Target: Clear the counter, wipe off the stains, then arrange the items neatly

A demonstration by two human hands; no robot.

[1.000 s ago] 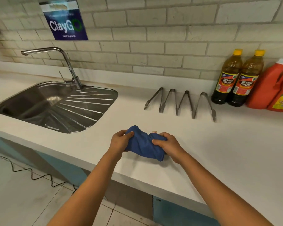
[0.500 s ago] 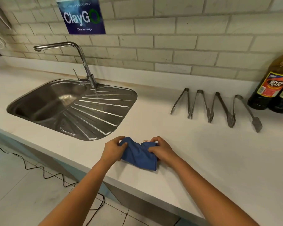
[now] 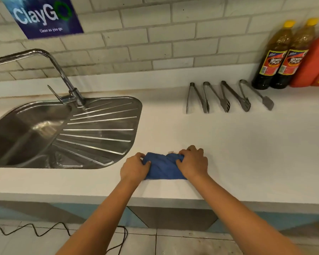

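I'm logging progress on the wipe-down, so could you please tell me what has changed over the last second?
Little has changed. The left hand and right hand still grip the crumpled blue cloth, now pressed down on the white counter near its front edge. Mostly the camera shifted. The four metal tongs, two yellow-capped dark bottles and steel sink stayed put.

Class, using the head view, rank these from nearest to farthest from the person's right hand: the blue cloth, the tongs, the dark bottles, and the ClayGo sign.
1. Blue cloth: gripped by the right hand.
2. Tongs: behind it, on the counter.
3. Dark bottles: far right, at the wall.
4. ClayGo sign: upper left, on the wall.
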